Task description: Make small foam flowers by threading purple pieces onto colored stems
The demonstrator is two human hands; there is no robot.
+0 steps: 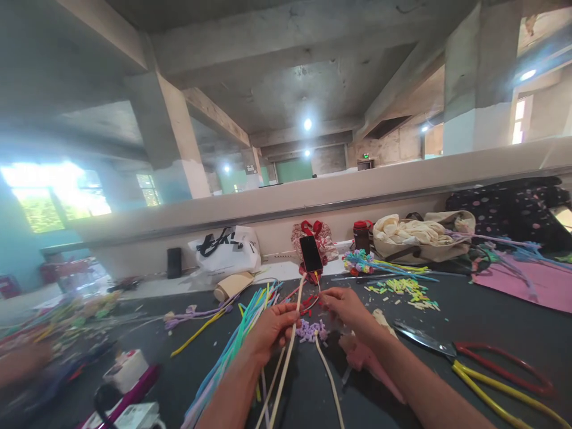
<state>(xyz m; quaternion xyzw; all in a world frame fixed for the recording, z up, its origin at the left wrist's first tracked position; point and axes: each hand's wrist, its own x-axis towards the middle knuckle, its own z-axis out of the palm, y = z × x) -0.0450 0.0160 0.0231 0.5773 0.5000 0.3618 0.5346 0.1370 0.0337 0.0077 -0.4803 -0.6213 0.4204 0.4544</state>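
My left hand is closed, thumb and fingers pinching a long cream fuzzy stem that looks like a pipe cleaner. It runs from near the phone down toward me. My right hand is closed in a pinch beside it; what its fingertips hold, if anything, is too small to make out. Between the hands lies a pile of short lilac fuzzy pieces, with small red pieces just behind. Another pale strand curves toward me below the right hand. Blue, green and lilac fuzzy stems lie beside my left forearm.
A phone leans upright at the back. Large scissors with red and yellow handles lie open at right. Yellow-green cut pieces are scattered behind them. A power strip sits front left. At far left, another person's hand is blurred.
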